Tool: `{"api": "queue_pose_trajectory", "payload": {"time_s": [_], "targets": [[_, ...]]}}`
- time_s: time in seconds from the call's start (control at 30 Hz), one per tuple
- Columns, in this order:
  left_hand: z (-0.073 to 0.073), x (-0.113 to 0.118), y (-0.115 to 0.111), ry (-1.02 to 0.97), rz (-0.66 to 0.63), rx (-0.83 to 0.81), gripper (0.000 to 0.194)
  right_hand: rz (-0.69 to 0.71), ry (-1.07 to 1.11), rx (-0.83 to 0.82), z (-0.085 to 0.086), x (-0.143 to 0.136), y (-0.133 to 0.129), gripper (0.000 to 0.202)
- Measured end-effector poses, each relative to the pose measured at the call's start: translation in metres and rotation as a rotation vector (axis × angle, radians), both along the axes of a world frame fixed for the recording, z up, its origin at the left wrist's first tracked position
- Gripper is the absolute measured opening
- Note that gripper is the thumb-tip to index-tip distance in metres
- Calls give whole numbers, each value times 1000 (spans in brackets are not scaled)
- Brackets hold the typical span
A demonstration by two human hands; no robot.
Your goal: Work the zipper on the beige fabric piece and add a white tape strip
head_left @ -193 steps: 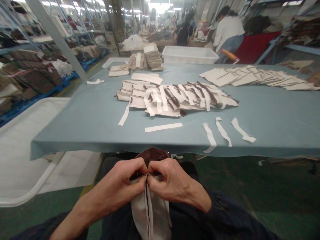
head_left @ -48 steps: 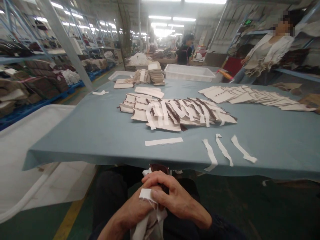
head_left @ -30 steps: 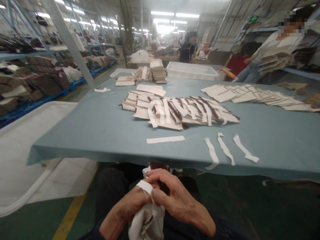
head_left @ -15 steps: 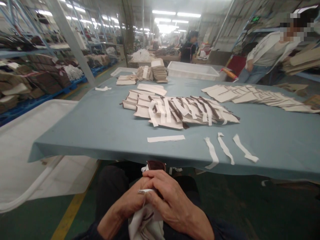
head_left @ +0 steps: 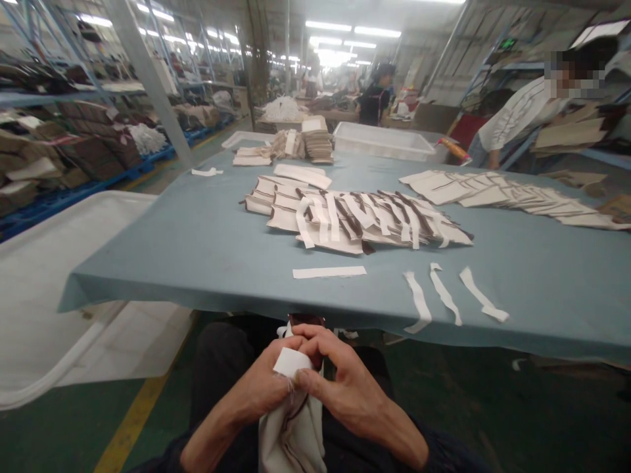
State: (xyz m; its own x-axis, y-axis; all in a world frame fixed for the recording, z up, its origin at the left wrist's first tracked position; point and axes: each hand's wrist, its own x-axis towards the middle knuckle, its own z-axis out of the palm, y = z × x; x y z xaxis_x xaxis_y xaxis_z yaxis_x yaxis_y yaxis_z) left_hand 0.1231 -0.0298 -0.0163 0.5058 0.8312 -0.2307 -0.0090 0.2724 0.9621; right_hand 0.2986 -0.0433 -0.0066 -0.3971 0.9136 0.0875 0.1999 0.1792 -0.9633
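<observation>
Over my lap, below the table's front edge, both hands are closed on a beige fabric piece [head_left: 290,440] with dark brown trim. My left hand [head_left: 269,378] grips it from the left, its fingers partly hidden. A short white strip end [head_left: 292,362] sticks up between the hands. My right hand [head_left: 340,378] has its thumb at that strip's lower edge, with its fingers bent over the far side of the bundle. On the table in front lies a flat white strip [head_left: 329,272].
A blue-green cloth covers the table [head_left: 197,263]. Beige pieces with brown edges and white strips [head_left: 365,220] lie overlapped in its middle. More beige pieces [head_left: 507,194] fan out at right. Left stands a white bin [head_left: 98,217]. A co-worker [head_left: 527,108] bends at the far right.
My right hand has lifted and opened slightly off the left, so the white strip end now shows more fully. At the far right the co-worker has bent down.
</observation>
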Motion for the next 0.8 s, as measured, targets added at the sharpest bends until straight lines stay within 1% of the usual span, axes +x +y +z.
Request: {"api": "queue_pose_trajectory", "payload": {"time_s": [0.13,0.27,0.37,0.47,0.53,0.6,0.7,0.8], "targets": [[1,1,1,26,-15,29,16,-19,58,-30,0,0,-1,11],[8,5,-1,8,-23,40,9,-8,35,-22,-1,-2,-1,5],[15,9,-1,12,-17,58,11,-18,32,-8,1,-6,1,4],[17,6,0,93,50,85,19,-77,85,59,2,-7,3,11],[15,-2,0,179,100,37,29,-139,100,91,1,-4,5,17],[13,-14,0,255,115,-73,40,-195,103,57,-2,0,5,25],[8,-38,-2,252,126,-204,58,-211,143,-109,-11,2,0,37],[5,-58,-3,195,127,-279,65,-191,197,-274,-22,-5,-7,48]]}}
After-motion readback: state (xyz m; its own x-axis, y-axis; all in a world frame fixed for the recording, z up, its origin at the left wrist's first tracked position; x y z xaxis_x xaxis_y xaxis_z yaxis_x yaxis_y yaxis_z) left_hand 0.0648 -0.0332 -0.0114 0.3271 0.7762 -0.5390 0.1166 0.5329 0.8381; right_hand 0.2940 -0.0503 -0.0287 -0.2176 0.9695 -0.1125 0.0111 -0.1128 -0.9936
